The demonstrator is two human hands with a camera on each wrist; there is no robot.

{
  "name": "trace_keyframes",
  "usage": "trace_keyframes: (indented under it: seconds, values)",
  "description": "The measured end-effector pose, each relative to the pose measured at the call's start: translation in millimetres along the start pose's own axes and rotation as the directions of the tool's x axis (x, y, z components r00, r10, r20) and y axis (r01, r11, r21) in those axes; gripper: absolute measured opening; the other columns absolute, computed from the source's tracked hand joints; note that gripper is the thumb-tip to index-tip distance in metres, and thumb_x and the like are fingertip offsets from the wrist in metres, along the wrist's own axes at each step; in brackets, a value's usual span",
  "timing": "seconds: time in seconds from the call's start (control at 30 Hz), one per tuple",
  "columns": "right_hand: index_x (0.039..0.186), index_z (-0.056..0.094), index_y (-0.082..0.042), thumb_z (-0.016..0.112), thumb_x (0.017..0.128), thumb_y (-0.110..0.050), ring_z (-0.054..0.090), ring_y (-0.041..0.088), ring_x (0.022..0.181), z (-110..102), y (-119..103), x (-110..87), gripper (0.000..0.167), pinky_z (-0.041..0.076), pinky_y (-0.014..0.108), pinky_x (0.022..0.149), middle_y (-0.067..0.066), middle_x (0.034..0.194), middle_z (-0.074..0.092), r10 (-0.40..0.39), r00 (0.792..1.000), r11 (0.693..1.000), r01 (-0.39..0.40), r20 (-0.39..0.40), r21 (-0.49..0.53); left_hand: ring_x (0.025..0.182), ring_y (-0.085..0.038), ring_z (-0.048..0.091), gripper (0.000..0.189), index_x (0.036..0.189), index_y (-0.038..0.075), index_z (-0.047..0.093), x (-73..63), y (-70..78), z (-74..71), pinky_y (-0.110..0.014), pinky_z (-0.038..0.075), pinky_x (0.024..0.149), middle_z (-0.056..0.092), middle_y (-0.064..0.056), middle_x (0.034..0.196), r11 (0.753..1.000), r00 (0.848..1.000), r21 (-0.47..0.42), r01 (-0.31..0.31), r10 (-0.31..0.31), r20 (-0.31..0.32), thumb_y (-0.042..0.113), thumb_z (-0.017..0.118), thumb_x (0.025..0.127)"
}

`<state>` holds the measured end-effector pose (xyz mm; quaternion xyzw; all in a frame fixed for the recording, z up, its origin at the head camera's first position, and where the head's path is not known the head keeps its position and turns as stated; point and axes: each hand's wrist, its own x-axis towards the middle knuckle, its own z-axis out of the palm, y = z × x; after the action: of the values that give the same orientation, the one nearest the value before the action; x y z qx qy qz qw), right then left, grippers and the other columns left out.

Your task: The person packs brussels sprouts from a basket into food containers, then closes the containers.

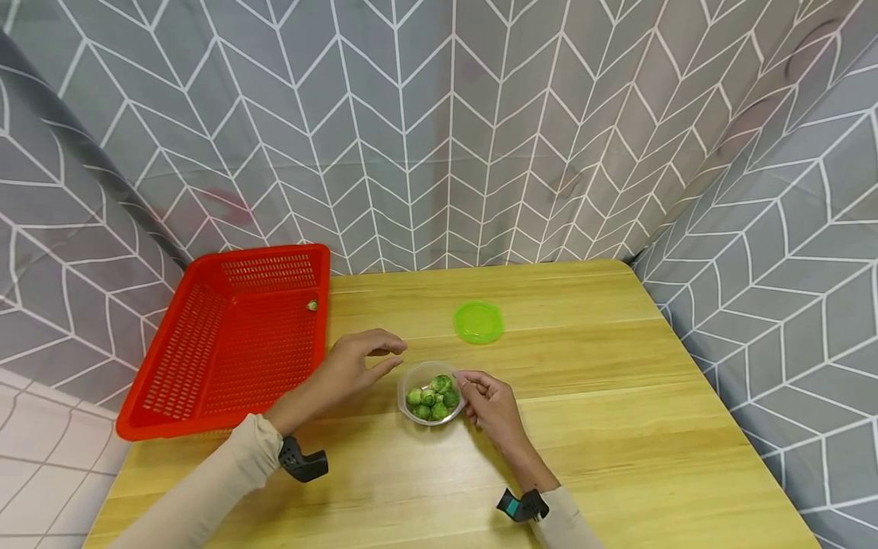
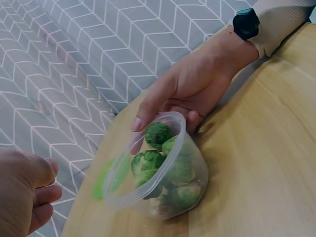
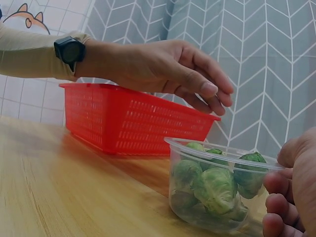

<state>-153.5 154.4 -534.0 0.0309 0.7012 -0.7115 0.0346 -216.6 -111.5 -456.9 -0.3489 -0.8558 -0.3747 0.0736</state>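
Note:
A clear round plastic container (image 1: 405, 404) stands on the table, holding several Brussels sprouts (image 1: 428, 398). My right hand (image 1: 491, 406) pinches its right side, thumb at the rim and fingers against the outer wall, as the right wrist view shows. To the left of the container, my left hand (image 1: 357, 362) hovers above the table with nothing in it. Its fingers are loosely bent, thumb apart from them, and they do not touch the container. In the right wrist view the left hand (image 3: 168, 69) hangs higher than the container's rim.
At the left sits a red perforated basket (image 1: 206, 335) with one small sprout (image 1: 312, 305) at its right side. A green lid (image 1: 478, 322) lies on the wooden table (image 1: 617, 396) behind the container. A patterned grey curtain (image 1: 425, 137) rises along the table's back edge.

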Motion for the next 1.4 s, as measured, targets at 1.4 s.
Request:
trace_keyframes:
  seconds: [1.4]
  values:
    - [0.114, 0.073, -0.003, 0.068, 0.098, -0.025, 0.051, 0.01, 0.052, -0.2, 2.5, 1.7, 0.027, 0.042, 0.02, 0.043, 0.006, 0.069, 0.06, -0.004, 1.0, 1.0, 0.004, -0.001, 0.022, 0.102, -0.033, 0.07, 0.036, 0.123, 0.005, 0.069, -20.0, -85.0, -100.5, -0.047, 0.055, 0.087, 0.073, -0.012, 0.114, 0.957, 0.932, 0.1, 0.273, -0.237, -0.275, 0.009, 0.079, 0.088]
